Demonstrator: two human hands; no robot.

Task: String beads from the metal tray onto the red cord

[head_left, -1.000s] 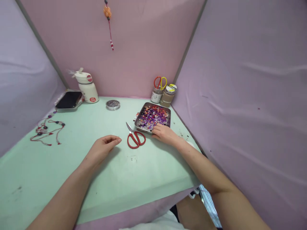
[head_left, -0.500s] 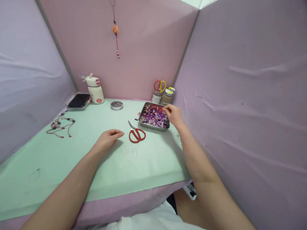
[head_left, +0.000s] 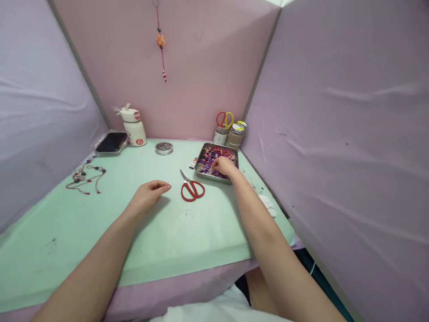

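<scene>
My right hand (head_left: pixel 223 165) reaches into the metal tray (head_left: pixel 212 177), its fingertips bent together down among the beads (head_left: pixel 205 164). These are small and mostly purple, with red, orange and clear ones. Whether a bead is between those fingers is hidden. My left hand (head_left: pixel 149 195) rests on the table, thumb and fingers brought together; anything in them is too small to make out. Just right of it lies a pair of red-handled scissors (head_left: pixel 192 191), blades pointing away and a little left.
Behind the tray stand a cup of scissors (head_left: pixel 220 135) and a lidded jar (head_left: pixel 235 137). A round clear case (head_left: pixel 164 148), a white bottle (head_left: pixel 136 133), a phone (head_left: pixel 111 142) and beaded cords (head_left: pixel 82 176) lie leftward. A beaded string (head_left: pixel 160 41) hangs on the pink wall.
My right hand has moved left and down from the tray's right edge into the beads. A white item to the right has come into view. My left hand stays put.
</scene>
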